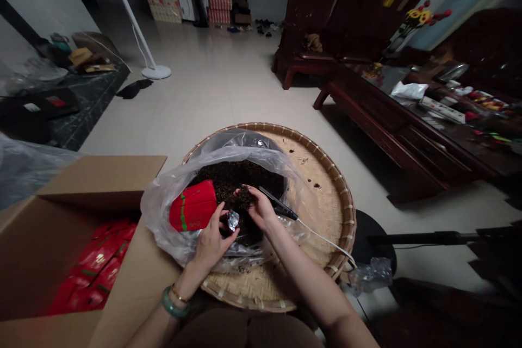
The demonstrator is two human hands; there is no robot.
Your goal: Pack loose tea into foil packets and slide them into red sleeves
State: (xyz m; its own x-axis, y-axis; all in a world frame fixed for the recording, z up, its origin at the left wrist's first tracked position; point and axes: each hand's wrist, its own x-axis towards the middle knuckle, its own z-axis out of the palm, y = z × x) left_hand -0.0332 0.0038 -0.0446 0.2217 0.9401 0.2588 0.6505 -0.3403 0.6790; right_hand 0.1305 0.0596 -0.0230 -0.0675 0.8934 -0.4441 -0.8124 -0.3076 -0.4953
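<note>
My left hand grips a small silver foil pouch between thumb and fingers. Dark dried leaves, like loose tea, lie in my right hand, whose fingers curl around them just above the pouch. Both hands are over a large clear plastic bag, opened wide and filled with more of the same leaves. A red packet with a green stripe rests inside the bag, left of my hands. Beside my right hand is a dark flat device with a white cable, partly hidden.
Under the bag is a round woven bamboo tray with scattered leaves. An open cardboard box on the left holds several red packets. A black stand is at right, near a low wooden table. A white pole stand stands farther back.
</note>
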